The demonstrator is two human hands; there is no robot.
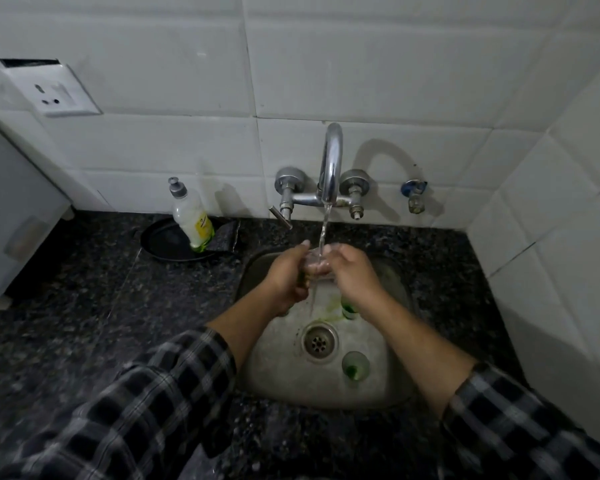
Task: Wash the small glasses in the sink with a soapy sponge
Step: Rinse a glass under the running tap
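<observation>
Two glasses (355, 367) in sink (274, 368); soap btl (192, 220) left of tap (331, 161).

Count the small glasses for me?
3. First glass: in left hand and right hand under the tap. Second glass: in sink, by right wrist. Third glass: beside drain. Arms may hide more.

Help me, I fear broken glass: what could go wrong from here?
The wet small glass, gripped by the left hand and right hand under the running tap, could slip into the sink. Falling, it might strike the green-stained glass beside the drain or the second glass partly hidden by the right wrist.
</observation>
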